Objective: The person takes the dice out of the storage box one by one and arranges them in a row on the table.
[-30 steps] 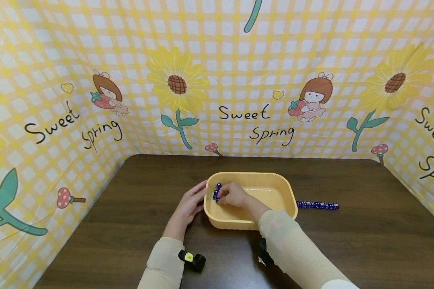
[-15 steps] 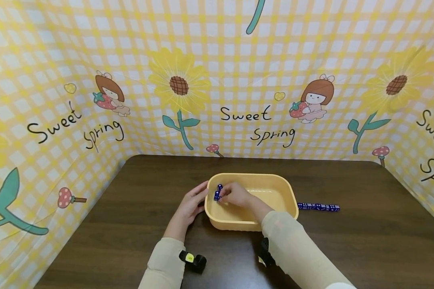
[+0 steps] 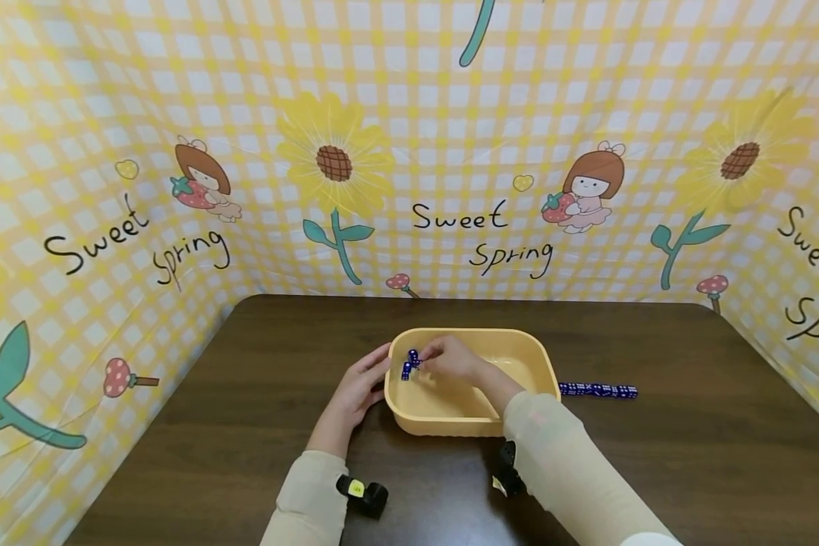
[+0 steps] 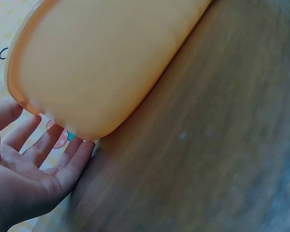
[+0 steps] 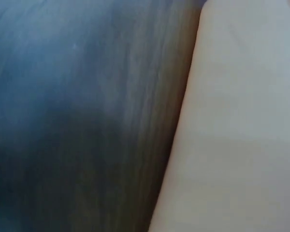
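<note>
Dice [image 3: 406, 371] inside tub [image 3: 474, 428], left end — right hand [image 3: 453, 360] at them, pinching or not can't tell; left hand [image 3: 356, 390] fingers extended against tub's left wall — keep tub steady, nudge dice gently

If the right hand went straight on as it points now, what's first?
Likely the dice, right by the fingertips of the right hand; behind them, the left end of the tub. Whether it already touches one is unclear.
</note>
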Tool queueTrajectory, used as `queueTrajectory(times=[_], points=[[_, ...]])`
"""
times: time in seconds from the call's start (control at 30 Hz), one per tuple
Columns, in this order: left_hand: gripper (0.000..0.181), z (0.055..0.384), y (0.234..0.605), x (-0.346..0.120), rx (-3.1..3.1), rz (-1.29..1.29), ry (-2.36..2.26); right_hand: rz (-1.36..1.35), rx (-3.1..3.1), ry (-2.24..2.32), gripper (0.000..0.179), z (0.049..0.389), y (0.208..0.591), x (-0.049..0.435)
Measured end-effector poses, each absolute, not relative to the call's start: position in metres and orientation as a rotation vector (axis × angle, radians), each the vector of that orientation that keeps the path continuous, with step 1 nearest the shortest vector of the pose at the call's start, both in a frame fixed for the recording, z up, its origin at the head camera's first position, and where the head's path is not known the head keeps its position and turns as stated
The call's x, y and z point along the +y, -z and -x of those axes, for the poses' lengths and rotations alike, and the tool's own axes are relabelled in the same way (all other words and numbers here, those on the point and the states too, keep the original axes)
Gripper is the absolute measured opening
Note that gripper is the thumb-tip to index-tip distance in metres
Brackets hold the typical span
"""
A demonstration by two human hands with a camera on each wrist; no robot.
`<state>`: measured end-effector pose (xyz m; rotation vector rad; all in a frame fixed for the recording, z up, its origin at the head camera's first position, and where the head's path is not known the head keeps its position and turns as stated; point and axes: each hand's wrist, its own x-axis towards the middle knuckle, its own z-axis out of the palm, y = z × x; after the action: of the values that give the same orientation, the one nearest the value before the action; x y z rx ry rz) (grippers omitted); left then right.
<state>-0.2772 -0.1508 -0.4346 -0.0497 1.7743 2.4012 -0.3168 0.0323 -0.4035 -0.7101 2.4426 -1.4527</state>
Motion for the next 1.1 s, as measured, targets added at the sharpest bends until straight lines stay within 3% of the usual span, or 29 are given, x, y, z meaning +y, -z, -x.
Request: queueTrajectory(times=[0.53,0.87,1.1], points=[[0.045,0.277,0.434,-0.151,1.812,0.061,-2.371,0.525,2.470,1.576,0.009,0.322,0.380,0.074],[0.046,0.276,0.434,-0.150,1.806,0.059,-2.375,0.524,2.502,1.564,0.016,0.313,0.352,0.116],[0.044,0.276,0.433,-0.151,1.811,0.058,-2.373,0.501,2.611,1.530,0.019,0.316,0.353,0.151]])
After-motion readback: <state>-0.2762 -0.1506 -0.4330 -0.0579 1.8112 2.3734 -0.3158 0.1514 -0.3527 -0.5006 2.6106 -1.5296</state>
